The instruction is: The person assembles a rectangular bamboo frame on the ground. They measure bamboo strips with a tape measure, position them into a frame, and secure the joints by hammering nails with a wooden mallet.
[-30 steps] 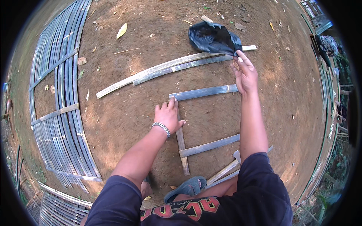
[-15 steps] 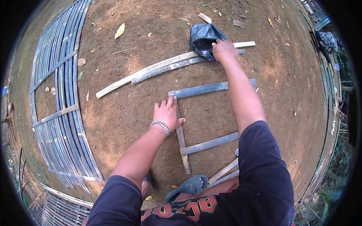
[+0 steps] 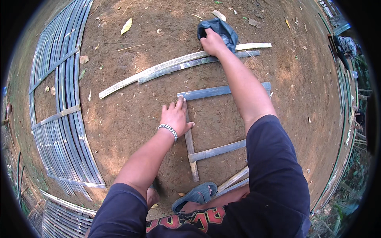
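Note:
My left hand [image 3: 174, 119] lies with fingers apart on a narrow bamboo slat [image 3: 189, 144], close to the corner where it meets a dark crosswise slat [image 3: 210, 92]. A second cross slat [image 3: 218, 151] rests over its lower part. Farther off, my right hand [image 3: 215, 43] reaches into the mouth of a black plastic bag [image 3: 227, 31]. Some of its fingers are hidden there, so I cannot tell whether they grip anything. Just under the bag lie a long pale bamboo strip [image 3: 158, 68] and a darker strip [image 3: 170, 74], side by side on the dirt.
A large bamboo slat panel [image 3: 65, 99] lies along the left, with another panel [image 3: 65, 218] at the lower left. My sandalled foot [image 3: 194, 197] is near the slats, beside more bamboo strips [image 3: 234, 178]. Dry leaves [image 3: 126, 26] dot the dirt ground.
My right hand has moved left across the bag's mouth and further into it, and the bag has shifted and tilted. My left hand stays on the slat.

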{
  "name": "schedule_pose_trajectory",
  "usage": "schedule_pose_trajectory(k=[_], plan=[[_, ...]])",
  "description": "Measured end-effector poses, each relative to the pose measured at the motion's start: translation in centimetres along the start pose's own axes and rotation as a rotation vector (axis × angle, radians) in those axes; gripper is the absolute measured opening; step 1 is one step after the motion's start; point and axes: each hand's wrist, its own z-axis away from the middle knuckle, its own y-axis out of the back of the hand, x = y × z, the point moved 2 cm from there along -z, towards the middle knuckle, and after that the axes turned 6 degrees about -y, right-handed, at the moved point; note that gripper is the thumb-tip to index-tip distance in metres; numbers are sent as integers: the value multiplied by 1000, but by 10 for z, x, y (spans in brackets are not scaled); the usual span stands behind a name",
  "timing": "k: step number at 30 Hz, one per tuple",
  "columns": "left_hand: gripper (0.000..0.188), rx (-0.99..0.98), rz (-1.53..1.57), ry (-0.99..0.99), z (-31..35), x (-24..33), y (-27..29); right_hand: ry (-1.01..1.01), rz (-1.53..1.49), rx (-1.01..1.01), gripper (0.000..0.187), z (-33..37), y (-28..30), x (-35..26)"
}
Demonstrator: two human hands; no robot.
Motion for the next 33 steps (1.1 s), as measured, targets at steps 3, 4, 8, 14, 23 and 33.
schedule_pose_trajectory(k=[3,4,8,14,23,33], plan=[[97,3,6,9,-1,-1,-3,95,-185,-52,38,4,-13,-8],[98,10,9,15,1,-3,-3,39,-131,-3,36,8,-11,-10],[98,36,4,16,2,-4,-3,-182,180,82,28,0,2,13],[98,39,-1,37,5,-9,-9,-314,257,-8,25,-6,-3,20],[93,204,50,47,5,-9,-25,-300,324,28,30,-18,-13,45],[65,452,163,1,3,-24,-47,-51,-307,174,23,103,26,7]])
